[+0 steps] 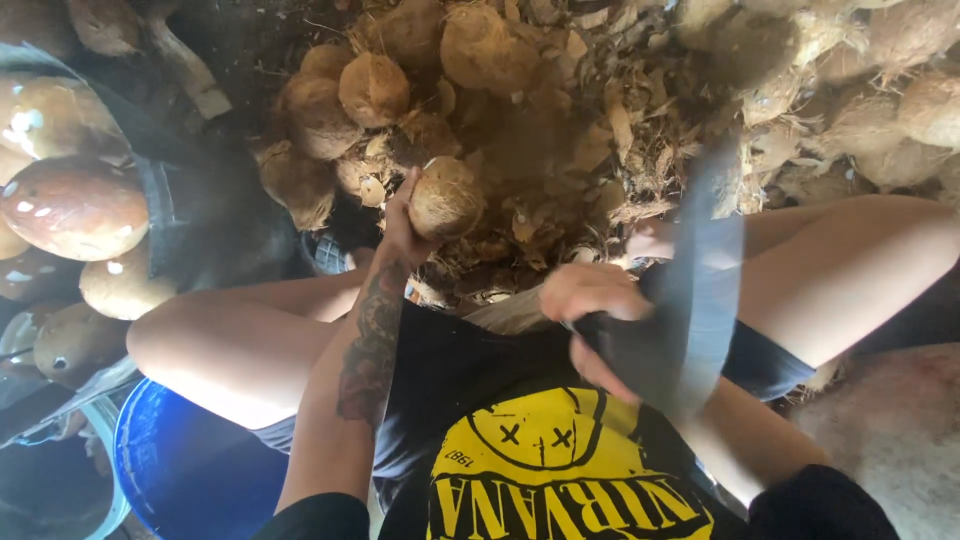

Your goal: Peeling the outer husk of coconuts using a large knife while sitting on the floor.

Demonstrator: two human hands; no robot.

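Brown, fibrous coconut [446, 196] held in the left hand [400, 232], fingers wrapped round its near side, out in front of the knees. Left forearm tattooed. The nut sits just above a litter of torn husk scraps [600, 150] on the ground.

Right hand [590, 300] clenched on the handle of a broad blade [700, 290]; the blade is motion-blurred, rising up and away from the fist across the right thigh. Edge detail cannot be made out.

Beyond the held nut, a heap of husked coconuts [372, 88], pale and hairy, stretching to the far right. At the left edge, smooth brown unhusked coconuts [72, 206] piled in a dark container [160, 200]. A blue bucket [185, 470] stands below the left thigh.

Person seated, knees apart, black shirt with yellow print [560, 470].
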